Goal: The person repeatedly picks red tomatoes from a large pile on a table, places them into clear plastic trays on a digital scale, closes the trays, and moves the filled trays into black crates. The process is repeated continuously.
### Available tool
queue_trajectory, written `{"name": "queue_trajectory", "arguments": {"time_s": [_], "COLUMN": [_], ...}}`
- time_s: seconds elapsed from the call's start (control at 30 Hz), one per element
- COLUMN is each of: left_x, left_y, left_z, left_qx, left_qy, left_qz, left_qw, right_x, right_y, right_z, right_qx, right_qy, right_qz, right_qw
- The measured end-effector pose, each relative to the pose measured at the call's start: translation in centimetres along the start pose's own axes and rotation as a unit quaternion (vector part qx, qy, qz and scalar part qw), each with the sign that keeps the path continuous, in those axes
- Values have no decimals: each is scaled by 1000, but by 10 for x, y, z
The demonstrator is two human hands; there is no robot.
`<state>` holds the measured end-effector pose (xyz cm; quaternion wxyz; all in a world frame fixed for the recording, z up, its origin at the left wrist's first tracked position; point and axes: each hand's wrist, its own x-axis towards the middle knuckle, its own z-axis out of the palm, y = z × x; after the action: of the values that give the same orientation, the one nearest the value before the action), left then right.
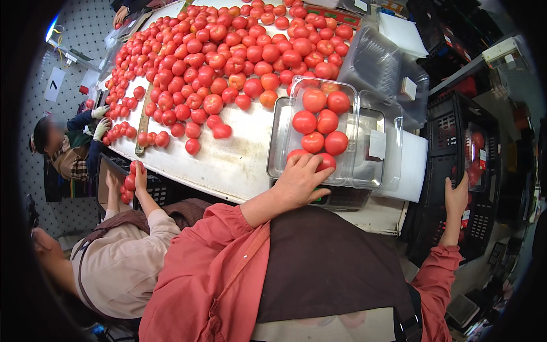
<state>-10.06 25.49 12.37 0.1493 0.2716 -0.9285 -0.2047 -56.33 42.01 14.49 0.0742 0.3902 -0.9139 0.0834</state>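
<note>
A clear plastic clamshell box lies with its lid folded out on the metal tray of a weighing scale. Two rows of red tomatoes fill its near half. My left hand rests on the tomatoes at the end closest to me, fingers spread over them; whether it grips one I cannot tell. Far to the right, my right hand is at a black plastic crate, beside a filled tomato pack inside it. Its fingertips meet the crate or pack edge; its hold is unclear.
A large heap of tomatoes covers much of the white table. Stacked clear boxes and white foam sheets stand right of the scale. A co-worker at left holds tomatoes over a crate; another in gloves reaches to the table.
</note>
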Motion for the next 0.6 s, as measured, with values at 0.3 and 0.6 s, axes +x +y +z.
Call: {"name": "queue_trajectory", "arguments": {"time_s": [0.3,0.6], "left_x": [26,49], "left_y": [-4,-36], "left_z": [10,1], "left_qx": [8,106], "left_qy": [24,52], "left_qz": [-38,-80], "left_qw": [999,990], "right_x": [-1,-1], "right_y": [2,1], "right_z": [2,4], "right_qx": [7,-7], "right_qy": [10,7], "right_qz": [-16,-12], "right_qw": [1000,1000]}}
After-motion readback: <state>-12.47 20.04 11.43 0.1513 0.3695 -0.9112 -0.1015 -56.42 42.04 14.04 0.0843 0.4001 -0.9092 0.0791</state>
